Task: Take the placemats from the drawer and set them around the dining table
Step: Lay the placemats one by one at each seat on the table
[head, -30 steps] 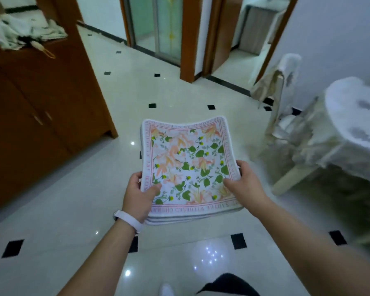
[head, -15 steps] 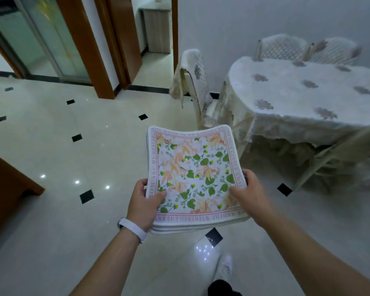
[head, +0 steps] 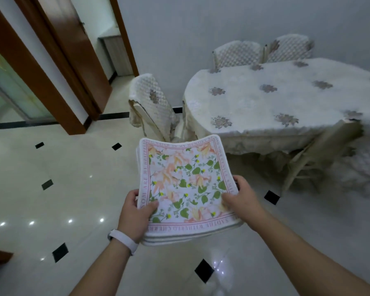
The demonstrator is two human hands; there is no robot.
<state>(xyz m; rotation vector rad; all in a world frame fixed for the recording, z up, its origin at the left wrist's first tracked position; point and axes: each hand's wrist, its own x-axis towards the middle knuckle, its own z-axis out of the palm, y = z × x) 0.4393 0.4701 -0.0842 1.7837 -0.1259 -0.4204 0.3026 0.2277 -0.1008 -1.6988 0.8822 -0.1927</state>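
Your view has swung right since a second ago; the worktop [head: 286, 97] now sits ahead-right. Left hand [head: 135, 214] and right hand [head: 241, 199] each clamp the placemat stack [head: 186, 184] above the floor [head: 51, 199], short of the worktop.

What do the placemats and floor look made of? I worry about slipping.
The placemats look like soft printed fabric, likely padded: the stack bends between the left hand and right hand, with thick rounded edges. The floor looks like glossy polished tile, mirroring ceiling lights.
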